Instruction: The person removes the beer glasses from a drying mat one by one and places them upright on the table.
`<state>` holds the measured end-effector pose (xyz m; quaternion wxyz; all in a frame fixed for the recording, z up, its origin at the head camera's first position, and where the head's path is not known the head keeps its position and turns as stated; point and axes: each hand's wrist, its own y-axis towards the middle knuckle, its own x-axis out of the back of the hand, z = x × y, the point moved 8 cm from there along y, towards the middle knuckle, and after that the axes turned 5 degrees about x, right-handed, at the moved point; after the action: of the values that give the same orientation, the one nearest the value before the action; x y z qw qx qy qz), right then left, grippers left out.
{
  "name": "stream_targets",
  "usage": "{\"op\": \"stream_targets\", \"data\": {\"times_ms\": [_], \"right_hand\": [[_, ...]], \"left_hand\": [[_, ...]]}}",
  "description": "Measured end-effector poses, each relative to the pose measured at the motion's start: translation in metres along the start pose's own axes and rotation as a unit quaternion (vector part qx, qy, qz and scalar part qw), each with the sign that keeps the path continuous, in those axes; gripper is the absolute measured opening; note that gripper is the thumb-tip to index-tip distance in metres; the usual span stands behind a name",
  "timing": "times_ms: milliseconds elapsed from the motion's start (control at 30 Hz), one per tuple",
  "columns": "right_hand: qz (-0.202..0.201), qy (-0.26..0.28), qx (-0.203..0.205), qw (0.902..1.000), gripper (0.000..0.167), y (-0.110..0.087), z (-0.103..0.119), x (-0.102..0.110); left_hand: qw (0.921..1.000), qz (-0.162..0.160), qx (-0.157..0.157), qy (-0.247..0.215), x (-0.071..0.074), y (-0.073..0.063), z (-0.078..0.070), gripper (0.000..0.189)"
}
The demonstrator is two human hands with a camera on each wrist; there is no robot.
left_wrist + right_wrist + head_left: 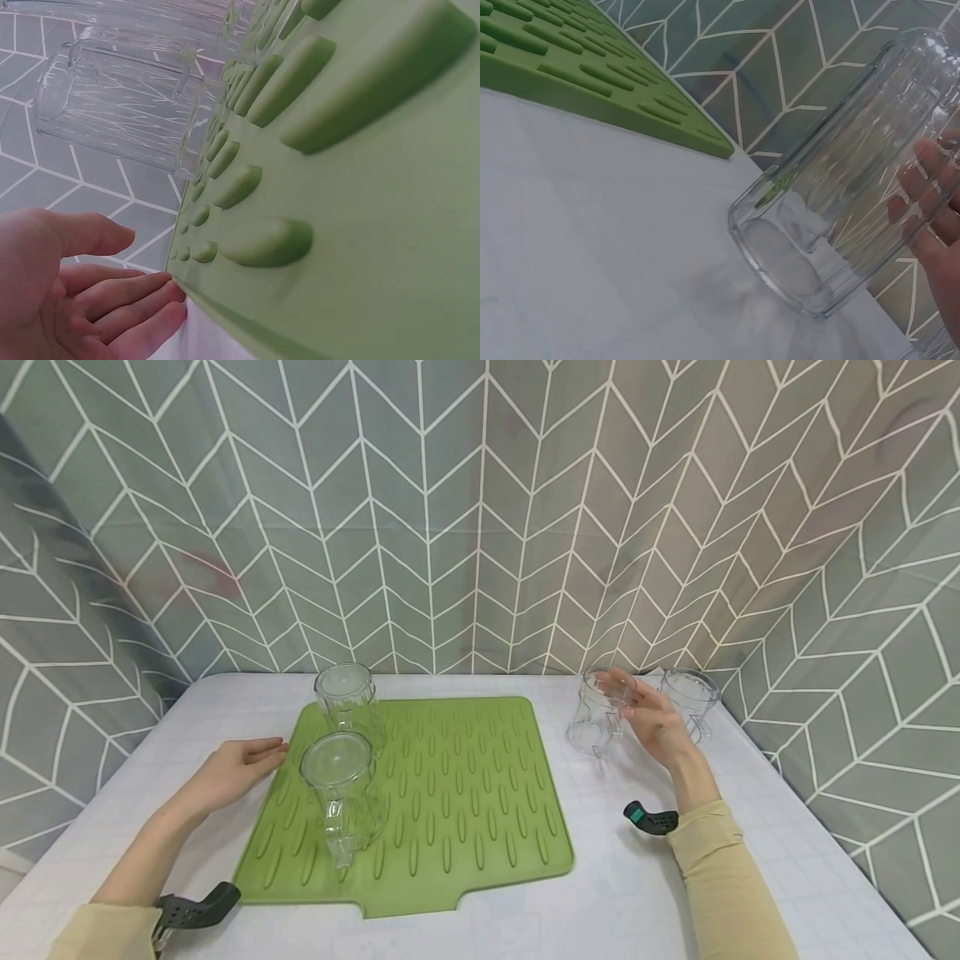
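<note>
My right hand (656, 722) grips a clear glass mug (588, 727) at the right of the table, its fingers around the upper part. The right wrist view shows those fingers curled at the glass side, and the mug's lower end close to the white surface. My left hand (232, 772) lies beside a green ribbed mat (450, 893), fingers loosely extended and holding nothing, fingertips right at the mat's left edge. Two more clear glass mugs stand on the mat's left side, a back mug (347, 693) and a front mug (337, 777).
Another clear glass mug (690, 693) stands just right of my right hand, near the back edge. A white patterned cloth (600, 902) covers the table. Grey curtains (457, 527) with white lines hang behind and at the sides. Each wrist has a black strap device (651, 820).
</note>
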<state>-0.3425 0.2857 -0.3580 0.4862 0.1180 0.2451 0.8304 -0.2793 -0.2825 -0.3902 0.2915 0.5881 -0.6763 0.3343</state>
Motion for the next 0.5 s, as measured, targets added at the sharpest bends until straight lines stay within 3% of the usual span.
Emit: {"op": "stream_targets", "data": {"times_ms": [133,233,367,500], "right_hand": [[0.018,0.024,0.017,0.9994,0.064,0.0015,0.0082,-0.0078],[-0.017,-0.018,-0.012,0.9996,0.062,0.0031,0.0067,-0.0078],[-0.075,-0.088,-0.065,0.9911,0.07,0.0055,0.0025,-0.004],[-0.095,-0.107,-0.083,0.9862,0.07,0.007,0.0025,-0.0015]], "left_hand": [[1.0,-0.001,0.002,0.001,0.0,0.0006,0.0014,0.063],[1.0,-0.001,0.002,0.0,-0.0009,0.0011,0.002,0.063],[1.0,0.0,0.002,-0.003,-0.0017,0.0011,0.0026,0.063],[1.0,0.0,0.003,-0.003,-0.0014,0.0008,0.0021,0.064]]}}
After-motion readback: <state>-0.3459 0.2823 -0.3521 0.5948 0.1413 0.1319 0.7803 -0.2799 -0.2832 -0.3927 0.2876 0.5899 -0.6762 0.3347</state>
